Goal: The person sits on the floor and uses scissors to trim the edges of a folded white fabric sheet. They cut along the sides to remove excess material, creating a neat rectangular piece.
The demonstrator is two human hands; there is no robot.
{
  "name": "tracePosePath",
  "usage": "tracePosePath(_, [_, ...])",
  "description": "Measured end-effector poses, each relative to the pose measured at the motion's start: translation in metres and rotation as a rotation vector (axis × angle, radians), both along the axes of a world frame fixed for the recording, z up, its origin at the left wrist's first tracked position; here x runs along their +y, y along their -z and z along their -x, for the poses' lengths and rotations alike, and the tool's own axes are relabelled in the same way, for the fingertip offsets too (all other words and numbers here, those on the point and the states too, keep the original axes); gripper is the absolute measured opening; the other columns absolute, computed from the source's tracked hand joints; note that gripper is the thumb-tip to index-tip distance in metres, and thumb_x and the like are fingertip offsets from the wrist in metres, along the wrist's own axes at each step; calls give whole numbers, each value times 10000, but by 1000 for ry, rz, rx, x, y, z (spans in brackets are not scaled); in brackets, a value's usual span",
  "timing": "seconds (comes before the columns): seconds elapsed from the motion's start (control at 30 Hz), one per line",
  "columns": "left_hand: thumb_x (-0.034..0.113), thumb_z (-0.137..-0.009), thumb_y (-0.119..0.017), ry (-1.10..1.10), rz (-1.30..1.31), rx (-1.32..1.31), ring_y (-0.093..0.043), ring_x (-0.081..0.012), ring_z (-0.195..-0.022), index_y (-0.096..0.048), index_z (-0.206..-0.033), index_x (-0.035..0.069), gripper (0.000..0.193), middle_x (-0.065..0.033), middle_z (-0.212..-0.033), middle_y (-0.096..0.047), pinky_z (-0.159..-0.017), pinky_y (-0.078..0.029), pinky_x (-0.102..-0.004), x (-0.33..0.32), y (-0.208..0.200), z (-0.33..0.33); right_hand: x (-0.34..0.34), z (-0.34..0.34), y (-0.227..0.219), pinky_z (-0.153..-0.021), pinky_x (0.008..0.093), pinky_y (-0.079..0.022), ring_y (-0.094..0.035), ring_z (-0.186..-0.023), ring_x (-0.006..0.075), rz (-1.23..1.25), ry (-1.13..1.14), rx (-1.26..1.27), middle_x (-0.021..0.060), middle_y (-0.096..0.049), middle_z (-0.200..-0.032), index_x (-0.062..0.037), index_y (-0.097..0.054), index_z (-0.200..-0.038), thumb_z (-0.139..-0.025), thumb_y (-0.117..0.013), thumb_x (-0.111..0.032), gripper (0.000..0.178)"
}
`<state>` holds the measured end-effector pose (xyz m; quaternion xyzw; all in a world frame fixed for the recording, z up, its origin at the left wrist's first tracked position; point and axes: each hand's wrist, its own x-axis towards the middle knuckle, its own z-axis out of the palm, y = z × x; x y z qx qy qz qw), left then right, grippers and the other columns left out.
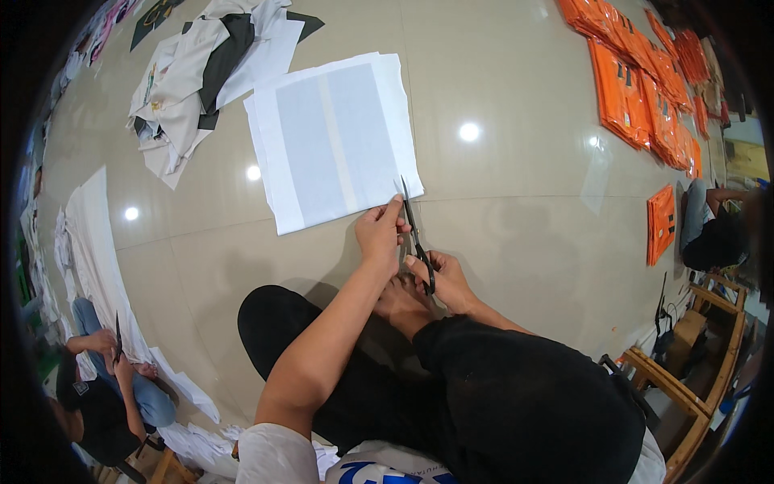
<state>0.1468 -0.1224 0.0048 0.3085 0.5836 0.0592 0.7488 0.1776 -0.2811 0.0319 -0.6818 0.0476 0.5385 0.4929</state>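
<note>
A stack of white fabric sheets (337, 137) with a pale grey-blue rectangle and a light stripe down its middle lies on the floor ahead of me. My left hand (377, 238) is closed at its near edge, by the right corner, with the fingertips pinching the fabric. Black-handled scissors (413, 226) are in my right hand (445, 281), its fingers wrapped around the handles. Their blades point away from me and lie slightly parted over that same corner. My bare foot (403, 302) is just below the scissors.
Crumpled white and dark cloth scraps (197, 77) lie at the far left. Orange garments in clear bags (637, 89) are piled at the far right. Another person (105, 395) with scissors sits at left beside long white cloth (101, 250). A wooden frame (685, 387) stands at right.
</note>
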Motion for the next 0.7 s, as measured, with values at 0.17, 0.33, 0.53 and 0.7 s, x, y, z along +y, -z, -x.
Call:
tracePosePath(0.17, [312, -978, -815, -10, 2, 1, -631, -99, -639, -694, -963, 66, 274, 12, -739, -634, -542, -430, -253, 0, -6, -3, 1, 2, 3, -607, 243, -477, -592, -637, 77, 24, -12, -31, 16, -644, -759, -30, -663, -910, -994, -790, -382, 383])
tracePosePath(0.33, [307, -984, -809, -12, -4, 3, -630, -102, -634, -692, -959, 66, 269, 11, -740, -635, -536, -427, -255, 0, -5, -2, 4, 1, 3, -611, 240, -479, -590, -642, 77, 17, -6, -10, 19, -640, -764, -26, -661, -914, -994, -790, -379, 384])
tracePosePath(0.53, [296, -991, -801, -11, -12, 2, -633, -106, -629, -691, -958, 58, 264, 7, -735, -639, -530, -428, -258, 0, -3, -3, 1, 2, 8, -584, 241, -481, -591, -632, 83, 38, 8, -17, 23, -655, -765, -29, -655, -903, -951, -831, -434, 445])
tracePosePath(0.7, [294, -991, -801, -21, -28, -10, -632, -110, -618, -695, -944, 51, 269, 3, -724, -640, -530, -432, -260, -2, -3, -5, -1, 5, 11, -570, 243, -475, -588, -620, 82, 26, 32, -19, 25, -657, -753, -34, -651, -878, -951, -834, -418, 432])
